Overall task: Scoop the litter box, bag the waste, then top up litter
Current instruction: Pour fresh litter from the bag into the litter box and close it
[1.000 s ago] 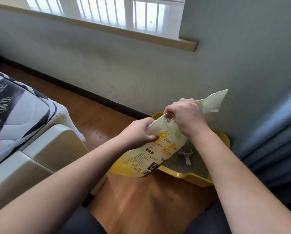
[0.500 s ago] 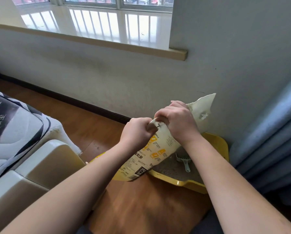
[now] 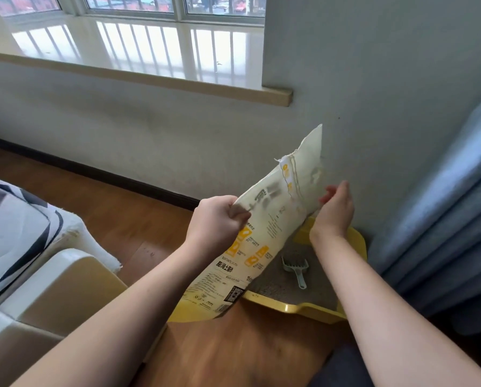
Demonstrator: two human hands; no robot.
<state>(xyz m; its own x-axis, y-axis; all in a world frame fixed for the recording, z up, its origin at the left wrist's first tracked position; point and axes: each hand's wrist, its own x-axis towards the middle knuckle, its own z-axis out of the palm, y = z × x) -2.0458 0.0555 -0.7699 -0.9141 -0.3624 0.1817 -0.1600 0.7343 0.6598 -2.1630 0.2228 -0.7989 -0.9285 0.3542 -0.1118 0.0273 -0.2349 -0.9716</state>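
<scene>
Litter bag [image 3: 264, 236], cream with yellow panels and dark print, is held slanted above the near-left part of the litter box [image 3: 312, 310], its torn top corner pointing up toward the wall and its bottom end low over the box's front-left rim. Left hand [image 3: 218, 223] grips the bag's left edge partway up, fingers curled round a fold of the material. Right hand [image 3: 335, 209] is at the bag's upper right side with its fingers relaxed and spread; whether they touch the bag cannot be told, since that part is blurred. Both forearms reach in from the bottom of the view.

Beneath the bag, the yellow box sits on the wooden floor [image 3: 245, 350] in the corner against the pale wall [image 3: 373, 79]. Grey litter fills it, and a pale green scoop [image 3: 296, 268] lies on the litter with its handle pointing toward the front rim, just right of the bag.

Right of the box hangs a blue curtain [image 3: 451, 219]. A cream plastic piece [image 3: 60, 291] stands at the left, near the box's left end, with a black-and-white patterned mattress [image 3: 13, 227] behind it. Higher up, a glossy windowsill [image 3: 139, 48] runs along under the window, and a dark skirting board [image 3: 94, 171] lines the foot of the wall.
</scene>
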